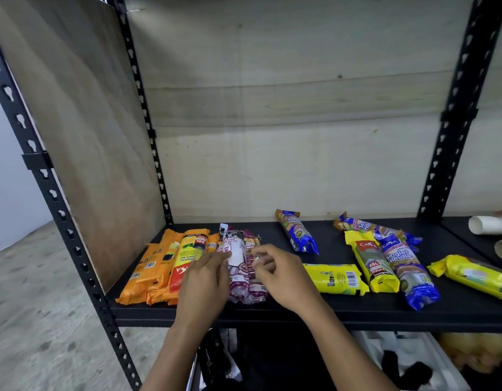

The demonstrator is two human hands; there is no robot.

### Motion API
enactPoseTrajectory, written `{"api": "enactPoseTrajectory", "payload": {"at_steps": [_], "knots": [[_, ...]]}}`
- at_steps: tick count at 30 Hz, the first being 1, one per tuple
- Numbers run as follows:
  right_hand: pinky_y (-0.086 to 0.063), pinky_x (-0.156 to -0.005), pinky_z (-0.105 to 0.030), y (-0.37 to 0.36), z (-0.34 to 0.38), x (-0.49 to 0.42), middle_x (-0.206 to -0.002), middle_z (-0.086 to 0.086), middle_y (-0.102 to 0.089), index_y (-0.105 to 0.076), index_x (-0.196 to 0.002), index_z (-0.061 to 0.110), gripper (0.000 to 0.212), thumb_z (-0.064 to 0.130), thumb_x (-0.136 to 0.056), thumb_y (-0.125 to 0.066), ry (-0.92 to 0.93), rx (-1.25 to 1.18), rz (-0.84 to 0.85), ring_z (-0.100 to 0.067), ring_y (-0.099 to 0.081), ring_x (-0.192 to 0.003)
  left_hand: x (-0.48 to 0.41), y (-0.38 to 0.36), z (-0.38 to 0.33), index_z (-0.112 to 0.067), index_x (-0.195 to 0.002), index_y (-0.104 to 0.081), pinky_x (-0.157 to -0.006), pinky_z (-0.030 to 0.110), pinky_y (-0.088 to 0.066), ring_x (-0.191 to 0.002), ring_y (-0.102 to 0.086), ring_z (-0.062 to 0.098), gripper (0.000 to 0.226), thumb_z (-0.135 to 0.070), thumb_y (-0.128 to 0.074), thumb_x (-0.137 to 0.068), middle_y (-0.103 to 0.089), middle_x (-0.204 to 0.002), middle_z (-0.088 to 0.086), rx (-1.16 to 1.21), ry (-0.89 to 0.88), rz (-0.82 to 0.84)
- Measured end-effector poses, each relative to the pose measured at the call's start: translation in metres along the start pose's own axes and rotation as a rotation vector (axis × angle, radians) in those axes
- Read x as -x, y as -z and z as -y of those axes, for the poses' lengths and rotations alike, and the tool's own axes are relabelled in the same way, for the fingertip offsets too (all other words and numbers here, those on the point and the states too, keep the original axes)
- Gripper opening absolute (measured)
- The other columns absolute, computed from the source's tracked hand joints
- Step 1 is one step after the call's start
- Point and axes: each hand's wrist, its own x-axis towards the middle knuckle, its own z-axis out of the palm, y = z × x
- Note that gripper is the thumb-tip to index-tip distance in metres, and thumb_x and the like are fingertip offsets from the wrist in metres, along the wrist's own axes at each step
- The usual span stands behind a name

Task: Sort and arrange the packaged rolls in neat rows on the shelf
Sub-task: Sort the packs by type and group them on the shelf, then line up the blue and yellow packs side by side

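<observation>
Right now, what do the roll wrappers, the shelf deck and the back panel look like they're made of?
Roll wrappers, for example the orange packs and the blue roll: thin glossy plastic film, judging by the glare, wrinkles and crimped ends.
Shelf deck: matte black board, no shine; laminate or painted metal, I can't tell which.
Back panel: pale bare plywood, with visible grain and knots.

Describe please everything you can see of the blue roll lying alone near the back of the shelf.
The blue roll is a glossy plastic-wrapped pack with white lettering and a brownish crimped top end. It lies flat on the black shelf, tilted, its top toward the back wall and its blue end toward the front right. It is sealed and nothing touches it; the right hand is in front of it, apart.
</observation>
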Motion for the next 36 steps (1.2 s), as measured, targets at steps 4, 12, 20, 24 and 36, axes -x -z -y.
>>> {"api": "enactPoseTrajectory", "payload": {"at_steps": [4,12,20,24,36], "knots": [[-0.054,-0.080,-0.019,0.028,-0.019,0.009,-0.102,0.014,-0.064,-0.064,-0.118,0.032,0.025,0.028,-0.093,-0.062,0.031,0.082,-0.106,0.003,-0.061,-0.093,-0.007,-0.002,-0.013,-0.020,-0.112,-0.069,-0.079,0.031,-0.055,-0.098,-0.062,0.011,0.023,-0.022,-0.051,-0.099,-0.064,-0.113,-0.006,0.052,-0.002,0.001],[-0.051,-0.088,-0.029,0.079,-0.059,0.024,-0.116,0.016,-0.054,-0.055,-0.125,0.039,0.036,0.028,-0.091,-0.066,0.021,0.304,-0.086,0.000,-0.052,-0.111,-0.031,-0.029,-0.060,-0.026,-0.104,-0.071,-0.072,0.030,-0.049,-0.094,-0.064,0.016,0.019,-0.032,-0.057,-0.094,-0.065,-0.109,-0.004,-0.073,-0.139,0.052],[-0.044,-0.093,-0.024,0.095,-0.075,0.024,-0.126,0.018,-0.047,-0.051,-0.127,0.041,0.039,0.035,-0.090,-0.065,-0.007,0.359,0.003,-0.001,-0.045,-0.117,-0.063,-0.073,-0.090,-0.028,-0.112,-0.068,-0.076,0.035,-0.051,-0.102,-0.061,0.017,0.027,-0.041,-0.052,-0.095,-0.059,-0.116,-0.006,-0.039,-0.183,0.228],[-0.041,-0.098,-0.027,0.096,-0.082,0.024,-0.126,0.018,-0.046,-0.051,-0.128,0.039,0.044,0.042,-0.086,-0.063,-0.008,0.395,0.040,-0.003,-0.044,-0.119,-0.081,-0.098,-0.089,-0.028,-0.123,-0.063,-0.083,0.038,-0.052,-0.112,-0.058,0.019,0.033,-0.041,-0.056,-0.093,-0.056,-0.125,-0.003,-0.043,-0.174,0.336],[-0.021,-0.103,-0.025,0.108,-0.075,0.031,-0.136,0.012,-0.041,-0.037,-0.133,0.044,0.059,0.027,-0.082,-0.061,-0.047,0.470,0.233,-0.012,-0.030,-0.127,-0.123,-0.150,-0.089,-0.035,-0.148,-0.038,-0.110,0.043,-0.041,-0.139,-0.039,0.025,0.074,-0.047,-0.072,-0.083,-0.027,-0.157,0.003,-0.049,-0.184,0.636]]}}
